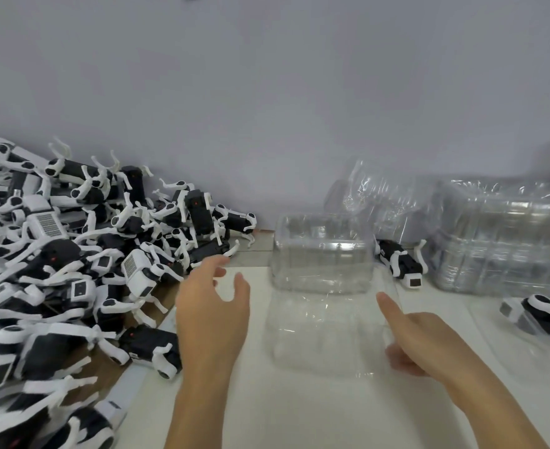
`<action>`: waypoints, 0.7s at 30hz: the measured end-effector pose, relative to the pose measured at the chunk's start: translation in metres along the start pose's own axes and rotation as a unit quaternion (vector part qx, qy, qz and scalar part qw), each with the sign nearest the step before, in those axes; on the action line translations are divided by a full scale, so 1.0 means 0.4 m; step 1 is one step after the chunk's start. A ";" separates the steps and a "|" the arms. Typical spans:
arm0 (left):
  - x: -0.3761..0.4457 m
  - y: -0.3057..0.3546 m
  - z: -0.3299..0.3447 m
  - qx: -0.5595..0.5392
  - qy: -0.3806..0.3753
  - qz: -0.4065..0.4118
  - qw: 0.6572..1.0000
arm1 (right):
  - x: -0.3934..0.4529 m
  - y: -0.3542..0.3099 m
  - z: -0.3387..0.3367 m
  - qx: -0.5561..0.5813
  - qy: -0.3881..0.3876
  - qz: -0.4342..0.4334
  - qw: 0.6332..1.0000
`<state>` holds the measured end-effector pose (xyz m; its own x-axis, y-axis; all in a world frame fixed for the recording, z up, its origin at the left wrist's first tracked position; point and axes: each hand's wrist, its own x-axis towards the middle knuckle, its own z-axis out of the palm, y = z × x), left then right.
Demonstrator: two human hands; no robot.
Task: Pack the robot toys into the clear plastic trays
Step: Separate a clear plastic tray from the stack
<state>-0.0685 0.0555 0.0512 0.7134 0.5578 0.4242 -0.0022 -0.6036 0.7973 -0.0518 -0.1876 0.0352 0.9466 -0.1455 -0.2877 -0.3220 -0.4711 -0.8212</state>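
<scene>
Plain grey wall [267, 76], white tabletop [299, 409]
</scene>
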 end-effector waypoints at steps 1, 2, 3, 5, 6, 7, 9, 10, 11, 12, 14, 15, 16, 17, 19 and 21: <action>0.004 -0.003 -0.013 0.043 0.035 0.000 0.998 | 0.000 0.000 0.001 -0.032 0.009 -0.005 0.999; 0.005 -0.006 -0.026 0.098 0.058 -0.013 0.993 | 0.000 -0.001 0.002 -0.054 0.023 -0.007 0.998; 0.006 -0.010 -0.038 0.155 0.068 -0.036 0.985 | -0.001 -0.003 0.004 -0.069 0.036 -0.008 0.997; 0.005 -0.018 -0.054 0.250 0.036 -0.096 0.963 | -0.007 -0.007 0.006 -0.090 0.059 -0.015 0.994; 0.005 -0.020 -0.060 0.277 -0.002 -0.129 0.952 | -0.008 -0.006 0.007 -0.094 0.068 -0.021 0.993; 0.007 -0.021 -0.066 0.287 -0.044 -0.163 0.943 | -0.007 -0.004 0.007 -0.094 0.075 -0.024 0.992; 0.013 -0.024 -0.076 0.273 -0.114 -0.226 0.928 | -0.004 0.000 0.007 -0.100 0.087 -0.025 0.991; 0.016 -0.027 -0.080 0.262 -0.137 -0.245 0.923 | -0.002 0.002 0.008 -0.104 0.098 -0.023 0.989; 0.018 -0.034 -0.081 0.252 -0.152 -0.255 0.921 | -0.002 0.003 0.008 -0.101 0.114 -0.020 0.988; 0.020 -0.042 -0.080 0.243 -0.161 -0.254 0.922 | -0.003 0.002 0.008 -0.093 0.135 -0.019 0.986; 0.018 -0.056 -0.074 0.237 -0.170 -0.233 0.928 | -0.005 -0.002 0.009 -0.074 0.175 -0.027 0.981; 0.017 -0.061 -0.068 0.237 -0.169 -0.218 0.931 | -0.005 -0.004 0.009 -0.062 0.194 -0.037 0.978; 0.016 -0.065 -0.063 0.235 -0.165 -0.202 0.937 | -0.006 -0.006 0.009 -0.050 0.212 -0.052 0.975; 0.015 -0.066 -0.057 0.228 -0.154 -0.183 0.944 | -0.007 -0.009 0.011 -0.033 0.230 -0.072 0.970; 0.013 -0.063 -0.049 0.206 -0.119 -0.146 0.960 | -0.011 -0.017 0.018 0.011 0.267 -0.130 0.955; 0.014 -0.055 -0.044 0.168 -0.081 -0.113 0.976 | -0.018 -0.030 0.027 0.055 0.292 -0.181 0.937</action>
<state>-0.0768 0.0818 0.0436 0.7702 0.6177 0.1587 0.3792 -0.6436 0.6648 -0.0549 -0.1715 0.0416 0.8307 -0.4607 0.3126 0.0533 -0.4932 -0.8683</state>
